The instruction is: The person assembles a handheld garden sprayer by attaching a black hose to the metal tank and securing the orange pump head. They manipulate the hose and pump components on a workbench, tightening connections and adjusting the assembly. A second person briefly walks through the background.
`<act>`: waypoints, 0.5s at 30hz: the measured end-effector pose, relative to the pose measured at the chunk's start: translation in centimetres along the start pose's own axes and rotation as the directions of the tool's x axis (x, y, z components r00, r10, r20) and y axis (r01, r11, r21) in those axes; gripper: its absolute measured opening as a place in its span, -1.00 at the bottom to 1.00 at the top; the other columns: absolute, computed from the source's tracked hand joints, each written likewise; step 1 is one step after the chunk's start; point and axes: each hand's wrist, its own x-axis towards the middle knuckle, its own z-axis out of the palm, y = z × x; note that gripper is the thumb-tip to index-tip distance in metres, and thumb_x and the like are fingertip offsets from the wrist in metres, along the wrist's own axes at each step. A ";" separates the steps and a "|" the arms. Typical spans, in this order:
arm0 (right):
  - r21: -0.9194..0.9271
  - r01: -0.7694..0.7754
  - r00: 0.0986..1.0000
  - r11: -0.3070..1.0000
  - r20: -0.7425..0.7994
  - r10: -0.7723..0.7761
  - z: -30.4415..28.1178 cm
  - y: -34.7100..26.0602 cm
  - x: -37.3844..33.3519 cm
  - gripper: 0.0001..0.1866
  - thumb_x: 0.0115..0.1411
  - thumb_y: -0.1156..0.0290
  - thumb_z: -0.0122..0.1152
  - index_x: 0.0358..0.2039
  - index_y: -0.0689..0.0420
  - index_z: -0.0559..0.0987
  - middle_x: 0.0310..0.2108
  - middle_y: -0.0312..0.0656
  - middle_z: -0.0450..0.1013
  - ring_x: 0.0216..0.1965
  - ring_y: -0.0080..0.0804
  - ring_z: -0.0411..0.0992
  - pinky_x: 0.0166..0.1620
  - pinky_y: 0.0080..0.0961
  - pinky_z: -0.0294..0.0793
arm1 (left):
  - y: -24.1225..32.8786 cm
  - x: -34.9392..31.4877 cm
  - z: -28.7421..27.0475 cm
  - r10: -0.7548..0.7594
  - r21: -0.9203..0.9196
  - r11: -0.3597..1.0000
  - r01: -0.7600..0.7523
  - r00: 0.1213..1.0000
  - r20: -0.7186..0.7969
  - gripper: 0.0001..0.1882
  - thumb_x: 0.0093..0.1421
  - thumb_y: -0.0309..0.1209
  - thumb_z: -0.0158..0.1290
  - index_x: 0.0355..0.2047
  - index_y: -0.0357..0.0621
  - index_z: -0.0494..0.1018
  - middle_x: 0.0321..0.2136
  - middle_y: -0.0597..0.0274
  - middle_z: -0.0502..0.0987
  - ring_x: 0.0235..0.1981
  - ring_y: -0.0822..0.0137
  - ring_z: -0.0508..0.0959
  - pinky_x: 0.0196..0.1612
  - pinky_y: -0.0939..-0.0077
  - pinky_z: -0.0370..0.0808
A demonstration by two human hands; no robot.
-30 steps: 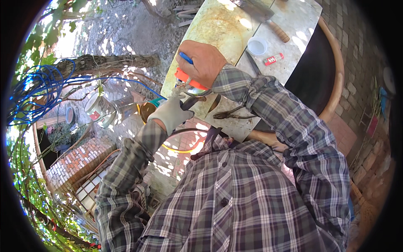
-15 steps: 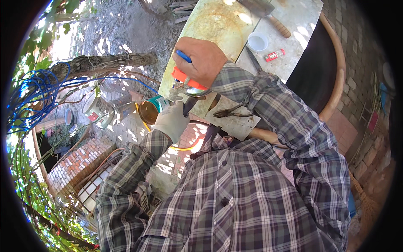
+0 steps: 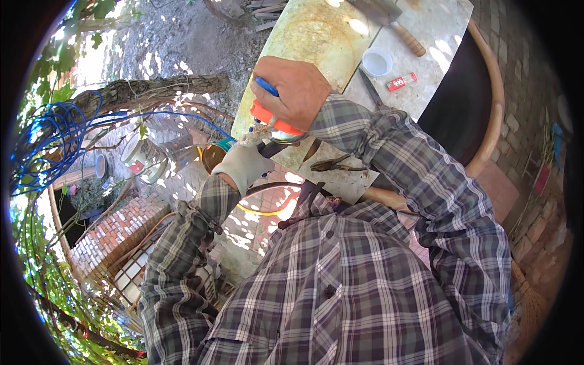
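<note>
Right hand (image 3: 295,91), at left hand's (image 3: 244,166) 1 o'clock, wraps orange tool (image 3: 260,112); left clasps dark handle (image 3: 272,148). I'd brace left firmly, work slowly.

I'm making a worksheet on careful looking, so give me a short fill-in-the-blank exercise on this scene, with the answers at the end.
1. The pale glove is worn on the person's ____ hand.
2. The right hand grips an object with a blue part and a bright ____ part.
3. The wide-bladed tool on the table has a handle made of ____.
4. The tangled cable at the picture's left is ____.

Missing words: left; orange; wood; blue.
</note>
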 end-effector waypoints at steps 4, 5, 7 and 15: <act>0.007 -0.002 1.000 1.000 -0.002 0.002 0.1 0.0 -0.1 -0.79 0.27 0.27 0.05 -0.34 0.16 0.45 -0.42 -0.08 0.39 -0.38 0.03 0.42 -0.33 -0.17 0.42 | 2.8 -1.0 -1.7 -0.115 -0.126 0.983 0.134 0.982 0.147 -0.49 -0.08 -0.35 0.26 -0.08 -0.23 0.47 -0.25 -0.01 0.60 -0.21 0.05 0.61 -0.20 0.29 0.54; 0.001 -0.005 1.000 1.000 -0.007 0.005 0.2 -0.1 -0.1 -0.79 0.27 0.27 0.06 -0.34 0.16 0.45 -0.42 -0.08 0.39 -0.37 0.03 0.42 -0.33 -0.17 0.42 | 2.8 -1.1 -1.6 -0.112 -0.133 0.983 0.128 0.986 0.127 -0.50 -0.08 -0.37 0.26 -0.08 -0.23 0.47 -0.24 -0.03 0.60 -0.20 0.03 0.60 -0.20 0.28 0.54; -0.010 -0.009 1.000 1.000 -0.019 0.009 0.2 -0.1 -0.1 -0.79 0.27 0.26 0.06 -0.33 0.15 0.46 -0.42 -0.08 0.39 -0.37 0.03 0.42 -0.33 -0.17 0.42 | 2.7 -1.2 -1.1 -0.105 -0.147 0.982 0.117 0.991 0.086 -0.50 -0.08 -0.40 0.26 -0.07 -0.23 0.48 -0.24 -0.06 0.59 -0.19 0.01 0.60 -0.20 0.25 0.55; -0.038 -0.033 0.999 0.999 0.012 0.034 0.6 -1.1 0.1 -0.80 0.25 0.25 0.08 -0.34 0.12 0.46 -0.41 -0.12 0.40 -0.38 -0.01 0.43 -0.35 -0.17 0.42 | 3.0 -2.4 0.3 -0.026 0.359 0.931 0.064 0.994 -0.110 -0.69 0.09 -0.33 0.03 -0.20 -0.25 0.52 -0.22 -0.10 0.58 -0.15 -0.09 0.57 -0.07 0.11 0.49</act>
